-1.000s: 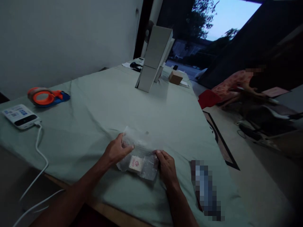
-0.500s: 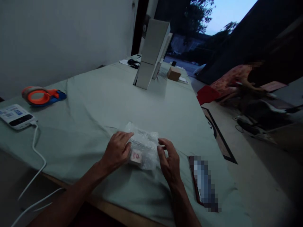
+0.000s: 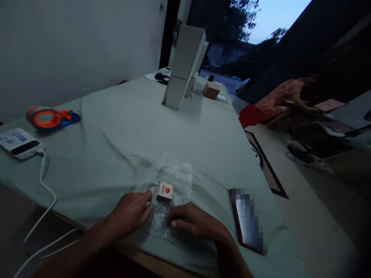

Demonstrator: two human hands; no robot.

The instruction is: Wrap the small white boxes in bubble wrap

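Note:
A small pale box (image 3: 162, 195) with a red print on top lies on a spread sheet of clear bubble wrap (image 3: 184, 175). At the left side of the sheet, my left hand (image 3: 131, 208) is closed with its fingertips on the plastic, just left of the box. My right hand (image 3: 197, 221) is closed at the near right part of the sheet, its fingers bent over the plastic and the thumb beneath them. Neither hand touches the box. The fingertips are partly lost in the dim light.
A phone (image 3: 246, 220) lies to the right. On the left are an orange-and-blue tape dispenser (image 3: 53, 119) and a white device (image 3: 21, 143) with a cable. Tall white boxes (image 3: 184, 58) and a brown carton (image 3: 211, 90) stand farther back. A person (image 3: 285, 96) sits at right.
The bubble wrap, folded partly over the box before, now lies spread under it. My left hand has moved down and left; my right hand has come down and left to the near part.

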